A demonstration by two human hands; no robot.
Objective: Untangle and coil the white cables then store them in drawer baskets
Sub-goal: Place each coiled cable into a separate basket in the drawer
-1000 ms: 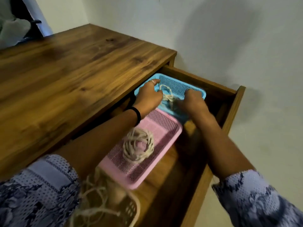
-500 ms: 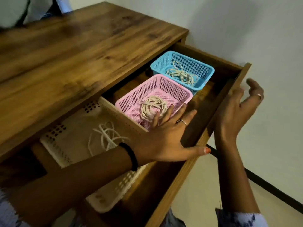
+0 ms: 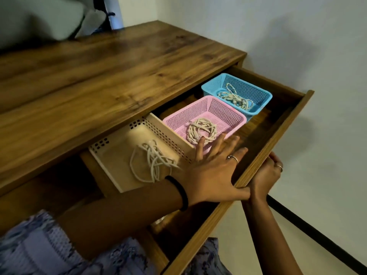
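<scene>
Drawer (image 3: 264,155) stood pulled out from under the wooden counter (image 3: 111,76). Left hand (image 3: 210,173) lay flat over the drawer's front part, fingers straight and spread, grip released; thumb reached to the top edge of the drawer front, fingertips over the near corner of the pink basket (image 3: 206,116). Right hand (image 3: 264,175) sat just right of the left thumb, outside the drawer front, fingers curled round its top edge (grip clenched on the panel; inner side of the fingers hidden by the wood).

Three baskets sat in a row inside the drawer. Directly beyond the left fingertips: the pink basket, holding a round coiled white cable (image 3: 200,132). Further beyond, at the far end: the blue basket (image 3: 218,86), with a flatter white cable bundle (image 3: 236,98) on its floor. Left of the left hand, just beside the wrist: the cream basket (image 3: 113,151), holding a looser white cable loop (image 3: 153,161).

Black band (image 3: 181,193) on the left wrist; a ring on each hand. Patterned lilac sleeve (image 3: 39,253) on the left arm.
</scene>
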